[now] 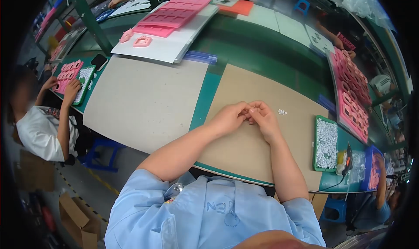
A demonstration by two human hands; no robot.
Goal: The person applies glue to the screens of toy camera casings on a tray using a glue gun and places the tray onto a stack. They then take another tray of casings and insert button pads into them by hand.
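Observation:
My left hand [231, 117] and my right hand [265, 118] meet over the brown board [244, 85] in front of me. Their fingertips are pinched together, and whatever lies between them is too small or too hidden to make out. Just right of my right hand, a little pile of small white pieces [283, 112] rests on the board. Farther right stands a green tray [315, 144] filled with many similar white pieces [326, 140].
Pink molded trays [352, 111] lean at the right, near a blue bin [372, 170] and a corded tool [348, 159]. A grey board [144, 96] lies left. Pink sheets [179, 13] lie on white board ahead. A co-worker [43, 131] sits at far left.

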